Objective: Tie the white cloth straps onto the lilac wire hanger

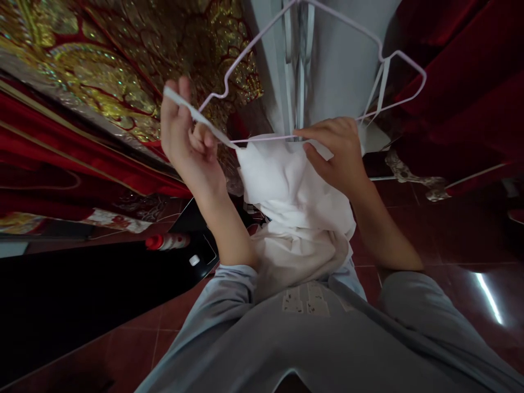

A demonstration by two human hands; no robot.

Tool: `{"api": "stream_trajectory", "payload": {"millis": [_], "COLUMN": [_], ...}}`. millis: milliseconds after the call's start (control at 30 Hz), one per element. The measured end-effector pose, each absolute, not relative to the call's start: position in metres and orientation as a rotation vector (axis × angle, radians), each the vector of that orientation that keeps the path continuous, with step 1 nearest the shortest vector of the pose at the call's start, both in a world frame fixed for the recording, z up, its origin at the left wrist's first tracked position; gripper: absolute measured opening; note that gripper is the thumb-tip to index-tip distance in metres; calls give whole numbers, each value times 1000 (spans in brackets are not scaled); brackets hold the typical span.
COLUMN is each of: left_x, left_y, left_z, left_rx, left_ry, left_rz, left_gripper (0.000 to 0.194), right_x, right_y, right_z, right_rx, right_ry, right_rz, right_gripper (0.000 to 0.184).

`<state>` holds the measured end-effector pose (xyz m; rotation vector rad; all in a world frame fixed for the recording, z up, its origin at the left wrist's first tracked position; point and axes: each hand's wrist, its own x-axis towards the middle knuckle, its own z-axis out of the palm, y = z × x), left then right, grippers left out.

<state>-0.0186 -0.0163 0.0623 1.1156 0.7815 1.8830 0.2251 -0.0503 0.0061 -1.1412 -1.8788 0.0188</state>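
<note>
A pale pink wire clothes hanger (pixel 346 21) is held up in front of me. White fabric of a garment (pixel 270 174) hangs below its bottom bar and bunches down towards my lap. Raised at the hanger's left end, my left hand (pixel 192 136) has bent fingers holding a white strap (pixel 204 121), which is pulled taut from the garment's top corner. On the right, my right hand (pixel 338 150) grips the bottom bar beside the fabric's upper edge, thumb below and fingers along the bar. A second white strap (pixel 381 90) is looped over the hanger's right shoulder notch.
Red and gold sequined garments (pixel 110 71) hang at the left, dark red cloth (pixel 462 82) at the right. Grey-white doors with metal handles (pixel 301 71) stand ahead. A black table (pixel 94 295) at the left bears a red-capped bottle (pixel 167 241), a phone (pixel 209 248) and a small white case (pixel 194 260).
</note>
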Motion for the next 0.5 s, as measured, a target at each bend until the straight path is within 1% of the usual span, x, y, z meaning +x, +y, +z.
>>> {"api": "stream_trajectory", "payload": {"millis": [67,100,167,233,300,333,400,433,500], "left_x": [-27,-29,-26,-14,3,11,25,28,31], "left_y": [-12,-11,-12,-14,-19,-21,-25,-26,-27], "left_z": [41,30,8,-6,-10,-8,-2,1,5], "left_rx": [1147,1171,1145,1104,1101,1107,1088,1060,989], "left_ry": [896,918,942,919,845,808,776,779,794], "left_rz": [2034,2072,2081,1996,1873,1823,1787,1787,1788], "left_gripper": [37,37,31,26,14,16,29,33,34], "right_x": [229,230,232,231,228,227,227,229,238], "right_y": [-49,-49,-48,-48,-49,-50,-52,-52,-50], "right_z": [7,7,7,5,5,6,8,10,14], "right_rx": [-1130,-1124,-1115,-1117,-1122,-1105,-1029,-989,-928], "right_ry": [-1868,-1864,-1867,-1882,-1895,-1900,-1892,-1870,-1735], "right_rz": [36,47,65,64,45,26,-10,-37,-141], "right_gripper": [29,28,28,29,31,31,31,30,26]}}
